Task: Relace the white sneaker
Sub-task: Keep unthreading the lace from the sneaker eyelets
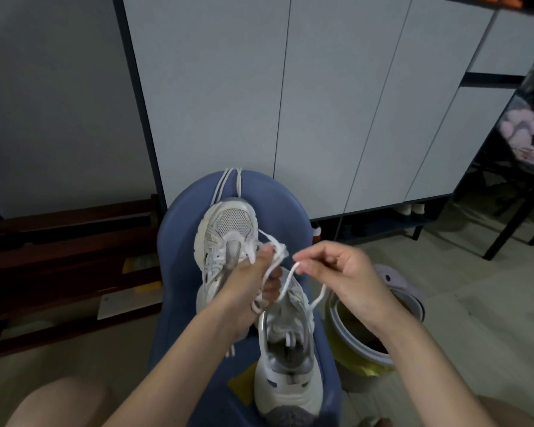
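Note:
Two white sneakers lie on a blue stool (179, 241). The far sneaker (228, 223) points its toe away from me; the near sneaker (285, 377) lies heel toward me. My left hand (253, 278) rests over the far sneaker's tongue and holds a bunch of white lace (285, 288) against it. My right hand (336, 272) is raised beside it and pinches the lace end between thumb and forefinger. The lace sags in a loop between the two hands. Another loose lace (225, 183) hangs over the stool's far edge.
A bin (407, 306) with a yellow-green liner stands on the floor right of the stool. White cabinet doors (290, 103) fill the background. A dark wooden rack (65, 257) sits at left, a black table frame (512, 217) at right. My knees show at the bottom corners.

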